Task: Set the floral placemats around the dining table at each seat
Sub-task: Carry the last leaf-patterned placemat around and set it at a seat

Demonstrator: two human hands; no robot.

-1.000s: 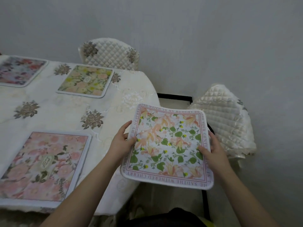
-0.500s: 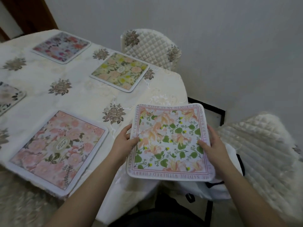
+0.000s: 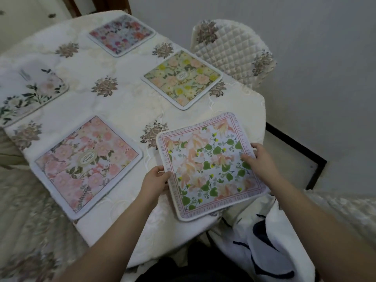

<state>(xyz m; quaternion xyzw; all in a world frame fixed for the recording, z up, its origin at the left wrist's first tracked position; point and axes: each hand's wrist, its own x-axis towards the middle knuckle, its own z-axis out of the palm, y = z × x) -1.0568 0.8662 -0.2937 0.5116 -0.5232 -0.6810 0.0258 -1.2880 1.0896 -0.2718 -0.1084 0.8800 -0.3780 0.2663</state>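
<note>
At table's corner, left hand (image 3: 155, 181) and right hand (image 3: 261, 160) grip "IN MY MEMORY" placemat (image 3: 209, 165)

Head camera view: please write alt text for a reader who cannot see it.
Two bare hands, left and right, hold a peach-lily placemat over the near corner of a cream-clothed table. Four other floral placemats already lie there; a quilted chair stands behind.

Quilted chair cover (image 3: 234, 49), embroidered tablecloth (image 3: 122, 106)
</note>
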